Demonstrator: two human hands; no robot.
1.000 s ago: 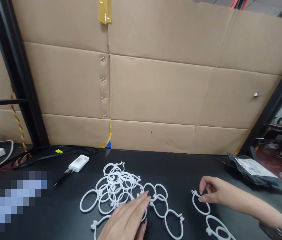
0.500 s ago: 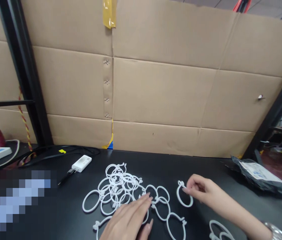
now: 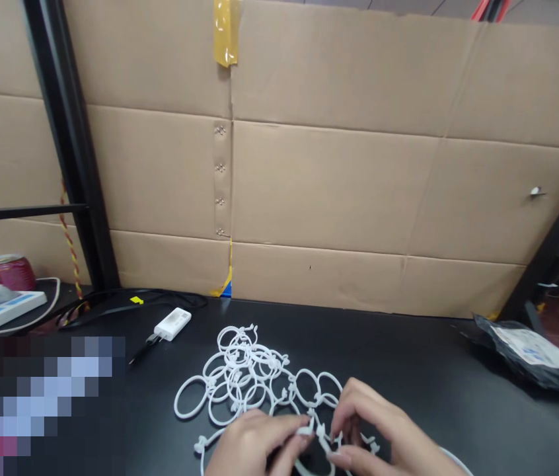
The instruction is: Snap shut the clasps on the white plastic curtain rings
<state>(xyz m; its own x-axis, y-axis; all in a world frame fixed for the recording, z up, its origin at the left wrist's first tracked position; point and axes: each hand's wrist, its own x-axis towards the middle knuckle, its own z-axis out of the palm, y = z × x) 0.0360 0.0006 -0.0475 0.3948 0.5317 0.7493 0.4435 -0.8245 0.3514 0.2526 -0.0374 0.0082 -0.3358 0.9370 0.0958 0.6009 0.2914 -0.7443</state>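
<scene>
Bringing the hands together is the fresh change: half a second ago the right hand (image 3: 333,447) held a ring out to the right while the left hand (image 3: 308,430) lay over the near side of the ring pile, and now the two meet at the pile's near right side. The work, I judge, has passed from fetching a ring to close fingering at the clasps. The left thumb and forefinger pinch a white plastic ring (image 3: 322,433) near its knobbed clasp. The right forefinger and thumb curl in just beside it, but whether they are tight on a ring I cannot tell, since parts overlap. The ring pile (image 3: 234,377) spreads loosely behind and to the left of both hands, its rings overlapping, so a sideways tug could snag a neighbour. As for edges, the cardboard panel (image 3: 329,192) walls off the far side, with a strip of black tabletop (image 3: 408,357) before it. A white charger (image 3: 173,324) sits left of the pile. The widest room for moving lies to the right, between the right hand and the black plastic packet (image 3: 532,347).
</scene>
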